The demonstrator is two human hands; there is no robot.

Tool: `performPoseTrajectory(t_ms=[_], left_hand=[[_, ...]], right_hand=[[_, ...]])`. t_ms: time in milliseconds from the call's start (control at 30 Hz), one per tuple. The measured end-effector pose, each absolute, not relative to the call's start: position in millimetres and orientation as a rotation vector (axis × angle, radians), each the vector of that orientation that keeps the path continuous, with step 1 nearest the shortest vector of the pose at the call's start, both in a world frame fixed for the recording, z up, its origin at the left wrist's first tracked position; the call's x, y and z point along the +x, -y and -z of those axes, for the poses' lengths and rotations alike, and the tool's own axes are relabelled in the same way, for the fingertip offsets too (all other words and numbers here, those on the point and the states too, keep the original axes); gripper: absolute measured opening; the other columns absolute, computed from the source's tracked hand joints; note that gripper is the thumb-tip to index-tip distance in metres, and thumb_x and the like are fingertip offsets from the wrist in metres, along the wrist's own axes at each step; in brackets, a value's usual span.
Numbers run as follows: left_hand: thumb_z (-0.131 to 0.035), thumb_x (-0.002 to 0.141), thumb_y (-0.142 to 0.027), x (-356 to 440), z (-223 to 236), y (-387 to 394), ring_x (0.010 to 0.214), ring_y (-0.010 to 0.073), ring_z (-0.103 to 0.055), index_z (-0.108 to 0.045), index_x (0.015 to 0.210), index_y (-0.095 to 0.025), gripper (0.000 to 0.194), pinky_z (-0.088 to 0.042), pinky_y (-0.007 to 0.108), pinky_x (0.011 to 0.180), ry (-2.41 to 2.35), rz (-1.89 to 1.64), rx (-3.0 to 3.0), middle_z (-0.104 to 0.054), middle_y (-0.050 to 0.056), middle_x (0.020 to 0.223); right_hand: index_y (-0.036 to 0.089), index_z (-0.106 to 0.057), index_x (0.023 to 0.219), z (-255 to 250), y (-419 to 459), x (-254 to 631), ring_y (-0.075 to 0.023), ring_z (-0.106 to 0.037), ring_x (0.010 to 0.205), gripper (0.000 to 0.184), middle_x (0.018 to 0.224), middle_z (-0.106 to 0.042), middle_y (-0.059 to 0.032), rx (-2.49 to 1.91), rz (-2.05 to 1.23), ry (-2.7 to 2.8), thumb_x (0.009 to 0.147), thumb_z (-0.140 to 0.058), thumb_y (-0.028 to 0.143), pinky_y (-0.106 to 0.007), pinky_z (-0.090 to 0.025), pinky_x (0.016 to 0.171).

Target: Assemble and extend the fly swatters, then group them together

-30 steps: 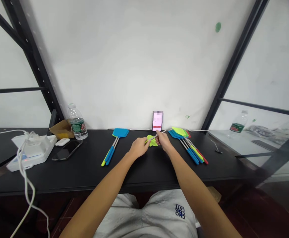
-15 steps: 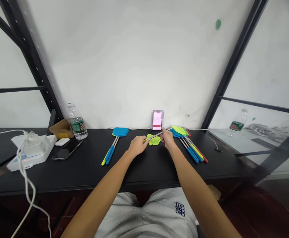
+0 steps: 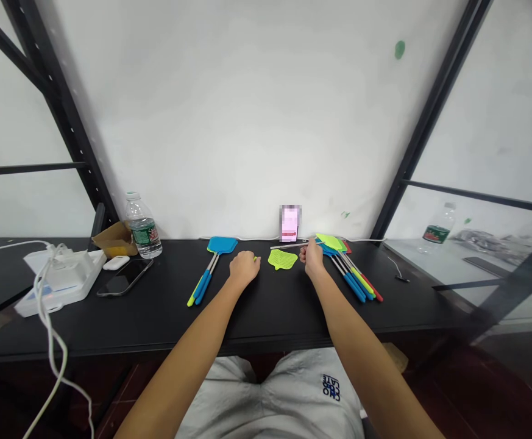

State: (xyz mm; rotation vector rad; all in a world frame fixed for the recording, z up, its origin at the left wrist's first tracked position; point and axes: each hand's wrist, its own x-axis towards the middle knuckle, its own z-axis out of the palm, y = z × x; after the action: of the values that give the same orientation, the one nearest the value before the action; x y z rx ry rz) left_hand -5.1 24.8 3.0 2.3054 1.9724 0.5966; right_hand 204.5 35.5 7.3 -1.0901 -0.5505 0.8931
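1. Black is the surface (image 3: 266,317) before us, and on it, between our two hands, lies a yellow-green swatter head (image 3: 283,260), flat and apart from both of them.
2. Our left hand (image 3: 244,267) is closed, with its back turned up, to the left of this head. A small yellow-green piece (image 3: 256,258) shows at its fingers; the rest is hidden within the grip, so we cannot tell its full shape.
3. Our right hand (image 3: 312,257) is closed also, to the right of the head. It has hold of a thin metal rod (image 3: 286,247), which points to the left and passes behind the swatter head, as we see it.
4. At our left we see a group of swatters with a blue head (image 3: 222,245) on top; their blue and yellow-green handles spread toward us.
5. Just beside the right hand lies another group, with a yellow-green head (image 3: 331,242) uppermost and blue ones under it. Of its handles, a red one (image 3: 373,291) is the farthest to the right.
6. Near the wall (image 3: 256,122), behind the rod, a phone (image 3: 289,231) stands upright with its screen lit.
7. Farther left we have a water bottle (image 3: 144,233), a cardboard box (image 3: 114,240), a dark phone (image 3: 125,278) lying flat, and a white power strip (image 3: 71,286).
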Motion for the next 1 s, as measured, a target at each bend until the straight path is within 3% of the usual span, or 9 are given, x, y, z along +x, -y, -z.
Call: performPoseTrajectory(t_ms=[267, 567, 767, 900, 1000], left_hand=[[-0.05, 0.085, -0.039, -7, 1, -29, 0.099, 0.031, -0.064, -0.065, 0.097, -0.017, 0.029, -0.049, 0.039, 0.078, -2.026, -0.523, 2.286, -0.067, 0.016, 0.106], [-0.051, 0.085, -0.04, -6, -4, -24, 0.098, 0.0301, -0.064, -0.063, 0.095, -0.017, 0.027, -0.048, 0.038, 0.077, -2.006, -0.552, 2.25, -0.066, 0.016, 0.106], [-0.038, 0.095, -0.035, -4, -10, -19, 0.09, 0.023, -0.061, -0.059, 0.087, -0.017, 0.029, -0.045, 0.032, 0.073, -1.94, -1.152, 2.321, -0.063, 0.011, 0.092], [-0.046, 0.093, -0.041, -1, -14, -13, 0.091, 0.0218, -0.057, -0.06, 0.091, -0.018, 0.027, -0.043, 0.032, 0.08, -1.63, -1.478, 2.552, -0.06, 0.009, 0.091], [-0.05, 0.091, -0.04, 3, -15, -9, 0.094, 0.022, -0.056, -0.06, 0.094, -0.018, 0.025, -0.042, 0.033, 0.084, -1.417, -1.465, 2.725, -0.061, 0.009, 0.094]], right_hand=[[0.022, -0.032, 0.062, -1, -36, 200, -0.0067, -0.033, 0.035, 0.043, 0.046, -0.038, 0.0044, -1.108, -0.867, 0.683, 0.089, -0.048, 0.052, -0.02, -0.02, 0.031], [0.022, -0.036, 0.058, 1, -36, 199, -0.0078, -0.035, 0.036, 0.044, 0.045, -0.042, 0.0019, -1.203, -0.83, 0.755, 0.088, -0.049, 0.051, -0.021, -0.022, 0.033], [0.021, -0.042, 0.057, -1, -32, 197, -0.0091, -0.038, 0.036, 0.046, 0.043, -0.045, 0.0001, -1.211, -0.835, 0.848, 0.088, -0.048, 0.055, -0.022, -0.025, 0.033], [0.017, -0.048, 0.056, -1, -30, 189, -0.0074, -0.04, 0.036, 0.051, 0.047, -0.05, -0.002, -1.166, -0.99, 1.055, 0.088, -0.048, 0.057, -0.02, -0.025, 0.034], [0.016, -0.05, 0.056, 2, -28, 181, -0.0076, -0.043, 0.035, 0.055, 0.048, -0.052, -0.0025, -1.089, -1.126, 1.238, 0.087, -0.047, 0.062, -0.019, -0.025, 0.034]])
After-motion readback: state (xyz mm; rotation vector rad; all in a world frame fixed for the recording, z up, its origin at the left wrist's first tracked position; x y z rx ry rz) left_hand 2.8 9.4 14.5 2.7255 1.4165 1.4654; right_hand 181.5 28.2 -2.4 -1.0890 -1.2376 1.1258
